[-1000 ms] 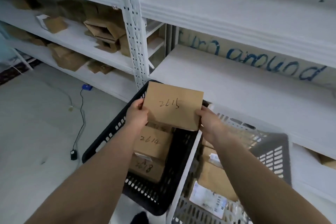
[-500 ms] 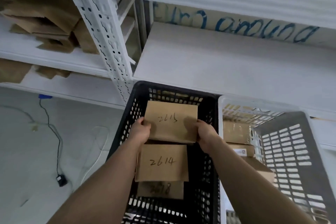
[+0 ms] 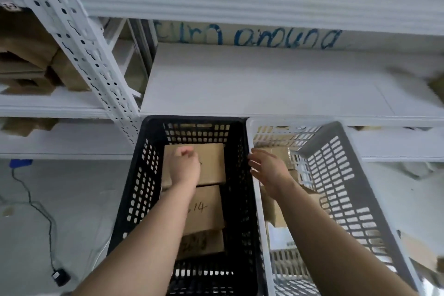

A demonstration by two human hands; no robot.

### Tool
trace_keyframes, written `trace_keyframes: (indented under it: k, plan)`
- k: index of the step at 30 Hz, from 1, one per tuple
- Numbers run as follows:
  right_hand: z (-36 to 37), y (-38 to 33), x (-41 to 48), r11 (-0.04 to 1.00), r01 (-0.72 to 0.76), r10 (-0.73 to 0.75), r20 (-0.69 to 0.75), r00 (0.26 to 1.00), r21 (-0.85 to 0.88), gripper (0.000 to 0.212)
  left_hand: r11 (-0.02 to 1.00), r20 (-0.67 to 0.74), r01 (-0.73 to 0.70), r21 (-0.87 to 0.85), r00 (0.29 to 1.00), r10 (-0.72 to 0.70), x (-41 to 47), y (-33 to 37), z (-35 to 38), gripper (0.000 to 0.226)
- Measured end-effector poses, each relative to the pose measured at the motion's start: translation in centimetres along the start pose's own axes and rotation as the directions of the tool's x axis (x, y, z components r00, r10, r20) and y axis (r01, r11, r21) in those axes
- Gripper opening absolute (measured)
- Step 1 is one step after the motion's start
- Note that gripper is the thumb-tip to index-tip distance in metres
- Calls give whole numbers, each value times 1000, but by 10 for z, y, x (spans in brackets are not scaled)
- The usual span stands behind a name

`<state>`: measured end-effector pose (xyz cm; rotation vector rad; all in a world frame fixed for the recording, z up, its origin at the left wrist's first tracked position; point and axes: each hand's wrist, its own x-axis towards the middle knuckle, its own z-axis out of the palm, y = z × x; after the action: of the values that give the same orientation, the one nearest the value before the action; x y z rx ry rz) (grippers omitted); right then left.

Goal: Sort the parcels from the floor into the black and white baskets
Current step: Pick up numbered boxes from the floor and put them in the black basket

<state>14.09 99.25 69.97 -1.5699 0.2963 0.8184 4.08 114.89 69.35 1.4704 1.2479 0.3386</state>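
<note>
black basket (image 3: 135,187): surrounds the left hand (image 3: 183,167).
white basket (image 3: 336,175): below and right of the right hand (image 3: 269,170).
top parcel (image 3: 211,163): flat directly beneath the left hand, long axis left-right.
left hand: nearer; fingers curled over it, grip cannot be told.
right hand: fingers spread, empty, off to its right.

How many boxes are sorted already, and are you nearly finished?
Done: three parcels lie in the black basket, and brown ones show in the white basket. In hand: the left hand is curled over the farthest parcel; the right hand is open, empty. Left: the floor in view shows no parcels, so I can't tell.
</note>
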Motion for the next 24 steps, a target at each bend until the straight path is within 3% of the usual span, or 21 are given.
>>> trace_keyframes:
  k: [7, 13, 18, 24]
  plan:
    - [-141, 3, -64, 981, 145, -129, -122, 984, 131, 21, 986, 181, -71, -149, 979, 98, -115, 27, 91, 20]
    - [-308, 39, -136, 955, 222, -157, -302, 940, 196, 32, 986, 365, -151, -71, 916, 167, -253, 16, 191, 13]
    - [-448, 89, -201, 932, 231, -93, -432, 897, 279, 28, 985, 526, -149, -87, 833, 172, -386, -9, 281, 13]
    - [-589, 142, -276, 886, 277, -1, -594, 804, 373, 16, 981, 723, -189, -45, 671, 163, -530, -40, 367, 15]
